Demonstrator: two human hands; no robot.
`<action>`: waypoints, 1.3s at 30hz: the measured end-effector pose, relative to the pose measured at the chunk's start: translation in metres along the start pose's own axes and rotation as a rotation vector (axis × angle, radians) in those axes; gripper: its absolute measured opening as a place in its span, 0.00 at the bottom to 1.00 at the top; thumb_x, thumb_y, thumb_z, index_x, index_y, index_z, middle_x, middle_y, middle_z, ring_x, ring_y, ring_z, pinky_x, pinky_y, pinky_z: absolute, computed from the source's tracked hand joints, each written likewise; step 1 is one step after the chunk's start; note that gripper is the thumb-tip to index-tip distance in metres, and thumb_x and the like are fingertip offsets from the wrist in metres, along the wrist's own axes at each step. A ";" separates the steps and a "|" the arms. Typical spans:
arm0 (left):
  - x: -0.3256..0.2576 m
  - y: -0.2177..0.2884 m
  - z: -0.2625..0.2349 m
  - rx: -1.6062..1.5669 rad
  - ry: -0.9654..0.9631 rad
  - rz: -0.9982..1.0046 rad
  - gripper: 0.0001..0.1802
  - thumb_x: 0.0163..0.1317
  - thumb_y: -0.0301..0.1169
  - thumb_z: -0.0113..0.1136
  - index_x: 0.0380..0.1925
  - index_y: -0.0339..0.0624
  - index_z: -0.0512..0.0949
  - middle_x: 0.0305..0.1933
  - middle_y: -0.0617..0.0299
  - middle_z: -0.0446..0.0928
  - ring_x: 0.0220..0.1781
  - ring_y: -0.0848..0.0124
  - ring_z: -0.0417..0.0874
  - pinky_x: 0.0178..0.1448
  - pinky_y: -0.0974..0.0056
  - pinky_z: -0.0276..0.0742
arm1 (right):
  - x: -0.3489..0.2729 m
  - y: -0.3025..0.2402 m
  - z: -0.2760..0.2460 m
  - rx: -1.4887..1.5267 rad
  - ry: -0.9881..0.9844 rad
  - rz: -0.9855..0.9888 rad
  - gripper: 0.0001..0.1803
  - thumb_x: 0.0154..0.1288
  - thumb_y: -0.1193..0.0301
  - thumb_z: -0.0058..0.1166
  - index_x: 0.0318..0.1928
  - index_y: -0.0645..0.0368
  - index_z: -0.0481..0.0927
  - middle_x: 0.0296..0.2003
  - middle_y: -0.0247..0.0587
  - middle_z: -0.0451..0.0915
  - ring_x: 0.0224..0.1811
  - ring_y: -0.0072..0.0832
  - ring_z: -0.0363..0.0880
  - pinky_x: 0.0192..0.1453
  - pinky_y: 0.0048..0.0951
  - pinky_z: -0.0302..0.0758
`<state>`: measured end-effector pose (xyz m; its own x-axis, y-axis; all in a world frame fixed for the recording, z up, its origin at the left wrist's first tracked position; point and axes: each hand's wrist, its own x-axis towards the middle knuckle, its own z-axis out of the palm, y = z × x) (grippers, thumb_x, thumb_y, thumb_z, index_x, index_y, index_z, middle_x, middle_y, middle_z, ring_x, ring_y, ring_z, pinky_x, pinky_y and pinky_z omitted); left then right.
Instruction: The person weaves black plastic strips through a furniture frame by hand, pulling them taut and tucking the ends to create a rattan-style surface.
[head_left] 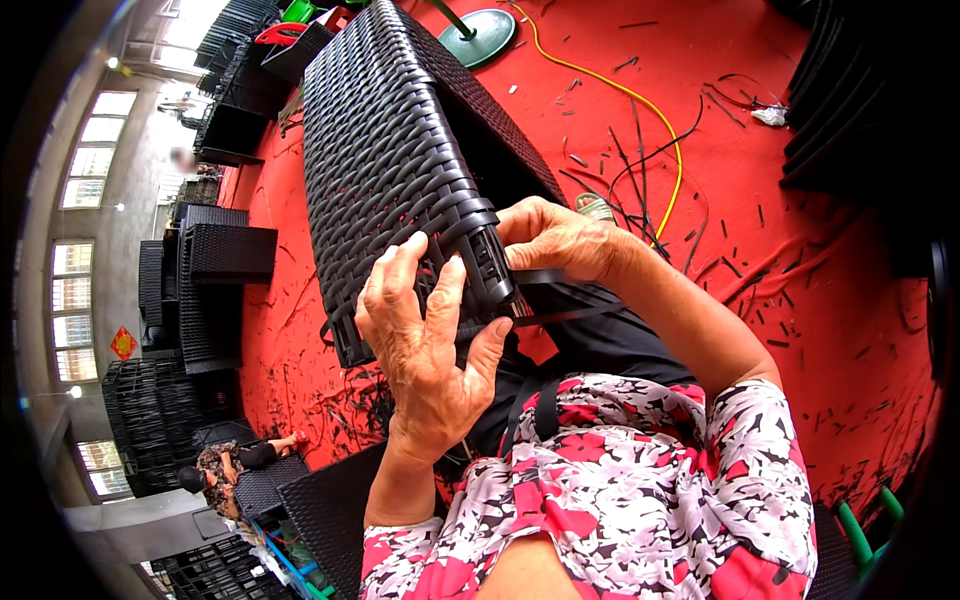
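A long black wicker furniture piece (385, 140), woven from flat plastic strips, slants up and away from my lap. My left hand (425, 345) lies against its near end, fingers spread on the weave and thumb by the corner. Just right of that corner, my right hand (560, 238) is closed, its curled fingertips partly hidden by the woven edge. A loose black plastic strip (542, 277) comes from the corner and runs under my right thumb. At the corner, part of the frame bar (488, 262) shows bare of weave.
Red sheeting (740, 190) covers the floor, littered with strip offcuts. A yellow cable (640, 98) curves across it near a green round base (480, 38). Stacked black wicker furniture (215, 270) stands left. Another person (225, 475) sits at the lower left. Dark stacked pieces rise at the right.
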<state>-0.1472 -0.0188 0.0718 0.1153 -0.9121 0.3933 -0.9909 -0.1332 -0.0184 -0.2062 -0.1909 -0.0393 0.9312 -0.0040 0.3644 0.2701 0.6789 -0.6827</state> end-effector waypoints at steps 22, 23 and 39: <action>-0.039 -0.008 0.012 -0.366 0.448 -0.034 0.14 0.57 0.27 0.65 0.38 0.34 0.71 0.46 0.46 0.73 0.49 0.52 0.76 0.51 0.54 0.74 | -0.069 -0.044 0.066 -1.329 0.742 -0.663 0.08 0.59 0.72 0.61 0.31 0.64 0.77 0.25 0.42 0.76 0.26 0.33 0.77 0.31 0.30 0.72; -0.045 -0.005 0.011 -0.477 0.438 -0.008 0.11 0.57 0.22 0.63 0.36 0.33 0.71 0.39 0.47 0.76 0.39 0.55 0.80 0.43 0.58 0.77 | -0.074 -0.041 0.077 -1.369 0.638 -0.621 0.05 0.59 0.78 0.57 0.30 0.65 0.74 0.26 0.43 0.78 0.27 0.30 0.76 0.31 0.27 0.73; -0.049 0.011 0.046 -1.436 0.226 -0.520 0.09 0.65 0.26 0.57 0.43 0.32 0.77 0.42 0.58 0.80 0.47 0.73 0.78 0.55 0.67 0.73 | -0.062 0.017 0.095 -1.328 0.408 -0.399 0.09 0.54 0.78 0.60 0.37 0.61 0.77 0.25 0.43 0.75 0.24 0.39 0.77 0.25 0.35 0.73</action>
<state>-0.1603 0.0064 0.0102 0.5760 -0.7913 0.2052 -0.0921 0.1866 0.9781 -0.2820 -0.1094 -0.0138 0.6834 -0.3862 0.6195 0.3355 -0.5875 -0.7364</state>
